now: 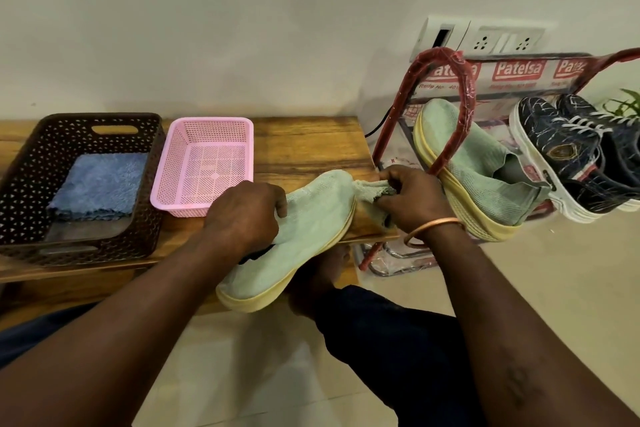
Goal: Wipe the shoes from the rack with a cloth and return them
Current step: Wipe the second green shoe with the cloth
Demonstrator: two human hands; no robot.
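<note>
The left hand (247, 215) gripped a pale green knit shoe (311, 229) across its upper, fingers curled over the mesh fabric. The shoe was held above the front edge of the wooden bench (311, 146), toe pointing towards the bench's right end, heel towards the person. Its thick, rounded sole was pale yellow. The right hand (412, 199), with a copper-coloured bangle (433, 227) at the wrist, pinched a crumpled grey-green cloth (372, 192) against the shoe's toe.

The matching green shoe (485, 177) sat on the rack (467, 104), a looped tube frame wrapped in red plastic film. A pair of dark blue lace-up sneakers (568, 163) with white soles stood just beside it on the same shelf.

On the bench, a rectangular brown perforated basket (20, 163) held a folded blue pile cloth (100, 184). A pink lattice basket (207, 163) stood just beside it. The bench surface showed glossy wood grain.
</note>
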